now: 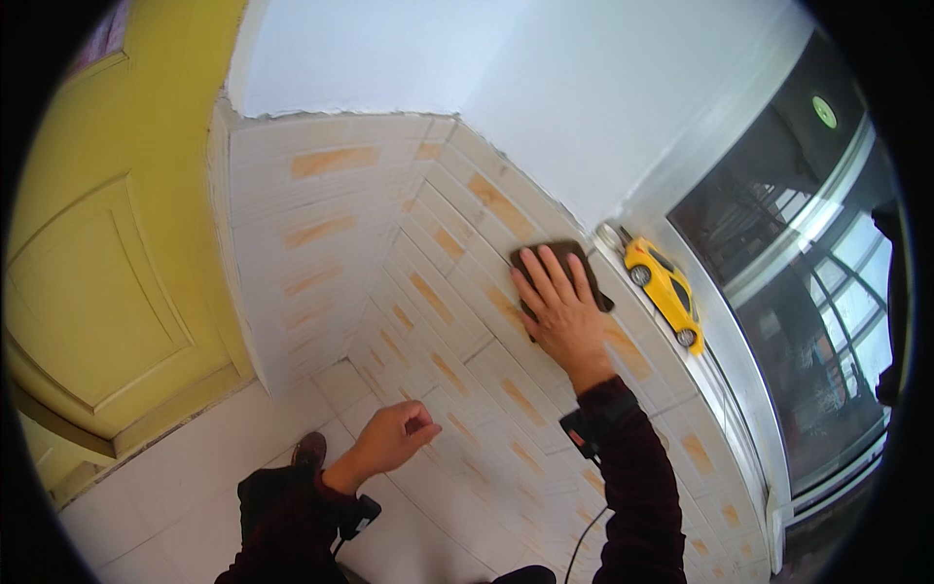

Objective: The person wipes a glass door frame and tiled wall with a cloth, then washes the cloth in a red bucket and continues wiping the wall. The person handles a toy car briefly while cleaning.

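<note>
My right hand (560,312) presses a folded dark brown cloth (584,257) flat against the tiled wall (467,292), a little below its upper edge, with the fingers spread. A yellow toy car (665,296) rests on the window sill just right of that hand. My left hand (390,438) hangs lower, in front of the wall, its fingers loosely curled; nothing shows in it. Each wrist wears a small black device with a cable.
A yellow panelled door (95,255) stands at the left. The window (773,241) with its metal frame runs down the right side. White plaster (408,58) lies above the tiles. Light floor tiles (190,482) and my shoe (310,449) show below.
</note>
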A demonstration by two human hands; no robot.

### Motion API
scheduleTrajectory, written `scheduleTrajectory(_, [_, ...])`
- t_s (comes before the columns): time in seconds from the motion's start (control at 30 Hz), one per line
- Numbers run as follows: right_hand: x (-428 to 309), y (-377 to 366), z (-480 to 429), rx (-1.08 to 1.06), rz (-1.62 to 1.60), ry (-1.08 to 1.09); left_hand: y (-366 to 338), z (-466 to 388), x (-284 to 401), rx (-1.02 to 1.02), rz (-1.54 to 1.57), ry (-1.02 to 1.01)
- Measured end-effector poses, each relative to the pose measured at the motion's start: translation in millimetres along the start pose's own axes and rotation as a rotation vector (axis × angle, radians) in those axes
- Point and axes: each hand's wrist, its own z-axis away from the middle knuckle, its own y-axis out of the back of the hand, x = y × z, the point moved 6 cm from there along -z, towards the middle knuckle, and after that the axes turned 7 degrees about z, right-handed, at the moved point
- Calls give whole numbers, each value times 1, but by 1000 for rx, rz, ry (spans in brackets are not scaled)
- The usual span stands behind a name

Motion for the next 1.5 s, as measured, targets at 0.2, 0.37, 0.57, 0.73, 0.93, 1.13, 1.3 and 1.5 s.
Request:
scheduleTrajectory(0.2, [-19,-9,-136,79,33,0,33,-2,14,47,-85,29])
scheduleTrajectory(0.37, [-22,-11,-177,153,86,-66,38,-13,18,65,-136,-38])
scheduleTrajectory(0.57, [-10,1,-85,84,-27,-1,22,-13,15,44,-201,-72])
scheduleTrajectory(0.73, [15,12,77,-16,-89,-22,9,-12,3,46,-159,-102])
scheduleTrajectory(0.93, [54,17,280,-228,81,-106,-12,-12,-6,44,-173,-129])
scheduleTrajectory(1.13, [63,17,395,-199,193,-152,-13,-14,-2,63,-137,-113])
scheduleTrajectory(1.3, [32,-18,358,-256,124,-197,-8,-13,-2,61,-112,-71])
scheduleTrajectory(1.5, [-26,-35,225,-75,87,-103,-9,-8,1,8,-159,-116])
